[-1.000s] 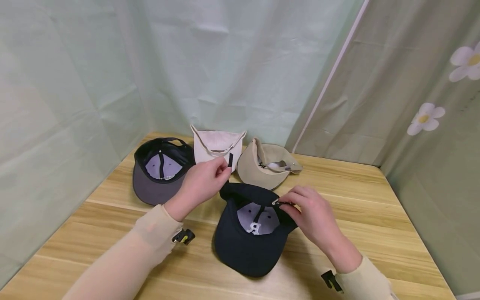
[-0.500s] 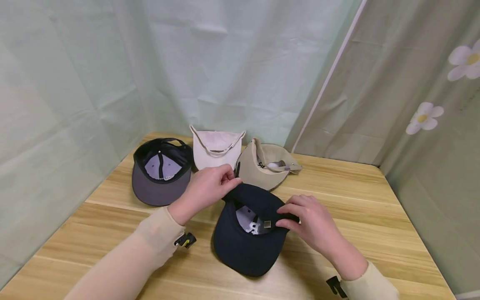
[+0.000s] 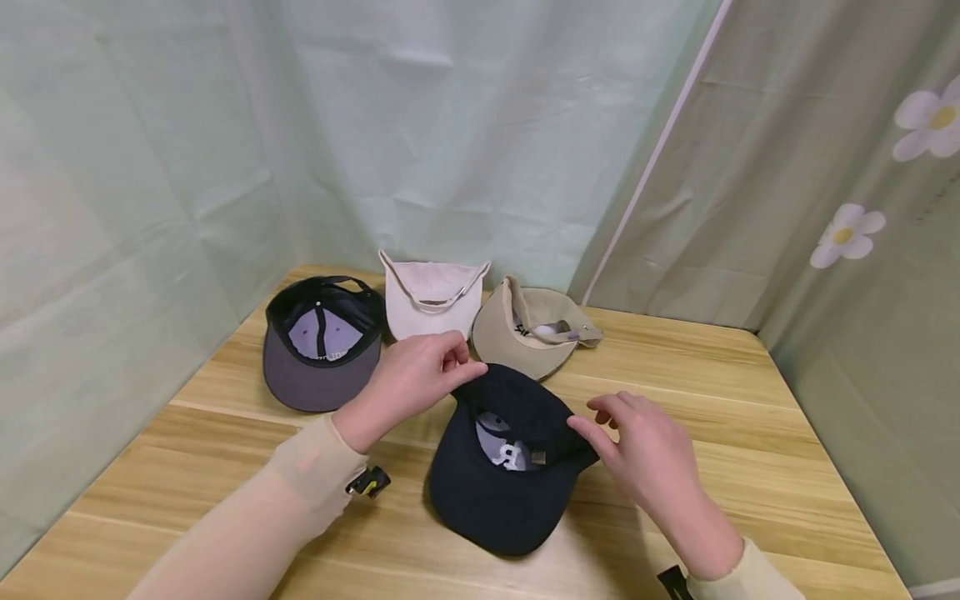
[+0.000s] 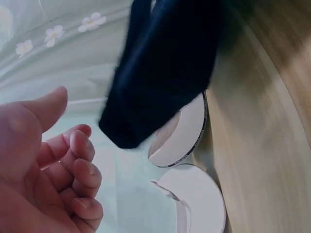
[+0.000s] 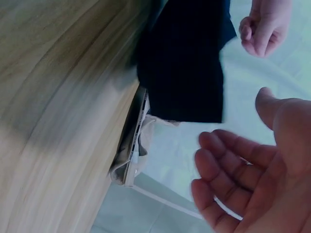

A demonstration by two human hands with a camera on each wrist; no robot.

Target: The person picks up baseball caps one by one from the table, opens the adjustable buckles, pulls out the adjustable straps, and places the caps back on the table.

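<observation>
Navy cap is left crown-down on the bench, inside exposed; left hand loosely curled at its back edge, right hand slack beside it, nothing gripped.

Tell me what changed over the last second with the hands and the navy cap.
The left hand let go of the strap it had pinched upright, and the right hand released the buckle end; both now sit open beside the navy cap. The strap now lies folded down across the cap's opening, the buckle inside. The grey cap, white cap and beige cap stayed put on the table.
</observation>
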